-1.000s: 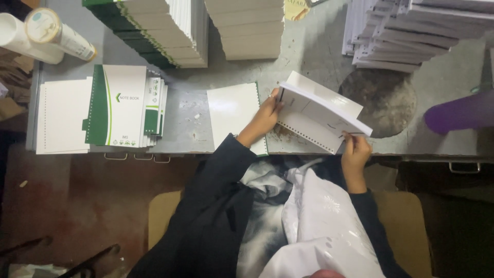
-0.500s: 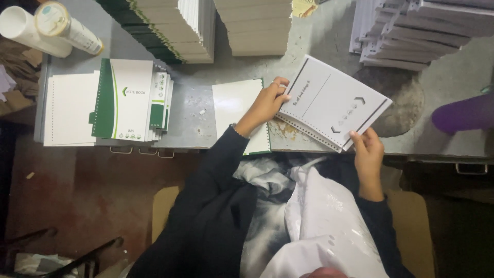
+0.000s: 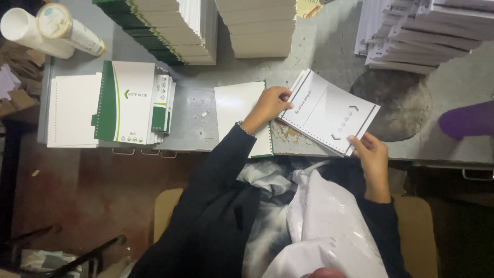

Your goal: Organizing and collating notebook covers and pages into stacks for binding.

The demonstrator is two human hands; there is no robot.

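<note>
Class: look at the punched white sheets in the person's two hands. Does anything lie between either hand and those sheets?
Nothing visible does. The left hand grips the punched white sheets at their left edge, and the right hand holds their lower right corner.

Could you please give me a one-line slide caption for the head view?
Both hands, left hand and right hand, hold a punched white sheet bundle over a grey worktable.

Grey metal bench (image 3: 206, 105), scuffed, with a dark round stain (image 3: 399, 105) right of centre. On it: green-and-white notebook covers (image 3: 131, 103) stacked beside plain white punched sheets (image 3: 72, 110) at left; a white sheet block (image 3: 242, 116) mid-front; tall paper stacks (image 3: 262, 28) along the back; loose punched piles (image 3: 422, 36) at back right.
</note>
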